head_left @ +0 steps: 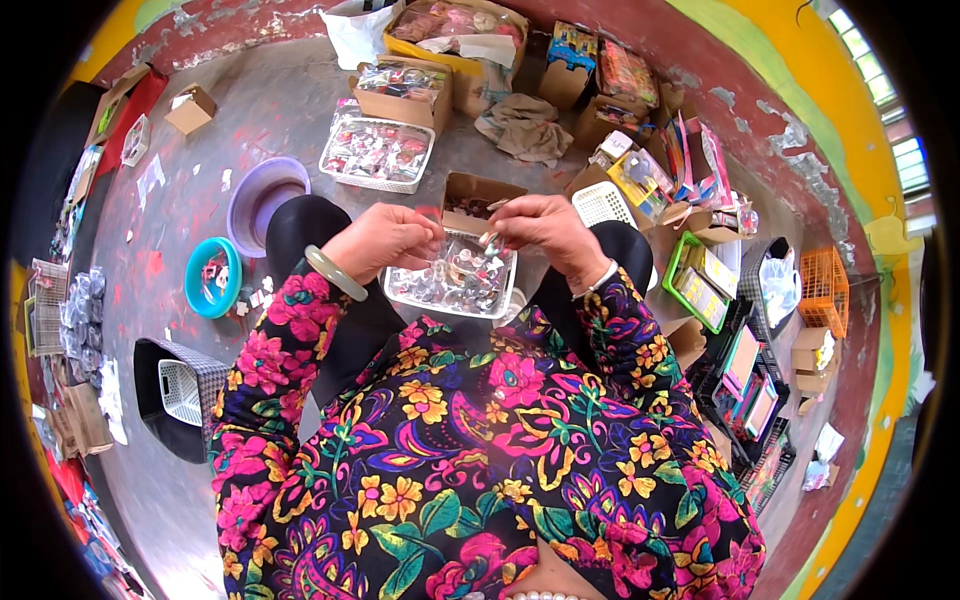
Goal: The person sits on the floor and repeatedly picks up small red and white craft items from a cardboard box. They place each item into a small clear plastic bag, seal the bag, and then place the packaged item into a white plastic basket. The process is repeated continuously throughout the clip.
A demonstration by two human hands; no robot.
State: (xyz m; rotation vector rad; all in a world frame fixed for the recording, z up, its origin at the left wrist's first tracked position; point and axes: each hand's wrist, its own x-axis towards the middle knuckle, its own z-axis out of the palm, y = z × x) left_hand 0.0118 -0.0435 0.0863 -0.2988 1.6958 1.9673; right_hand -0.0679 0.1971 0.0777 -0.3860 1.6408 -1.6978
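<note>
Both hands are raised in front of me over a white plastic basket (388, 290), which holds many small items in shiny clear wrapping. My left hand (380, 240), with a pale bangle at the wrist, has its fingers pinched together near a blurred bit of red. What exactly it grips is hard to make out. To the right, my right hand (545, 232) pinches a small shiny piece of white and green at its fingertips. A gap separates the two hands. Just beyond the basket stands an open cardboard box (470, 183) with small dark reddish pieces inside.
Farther ahead sits another white basket (408, 185) of packed small goods, with cardboard boxes (400, 90) behind. On the left are a purple basin (245, 205) and a turquoise basin (195, 280). A green tray (690, 270) and black crates (735, 400) stand right.
</note>
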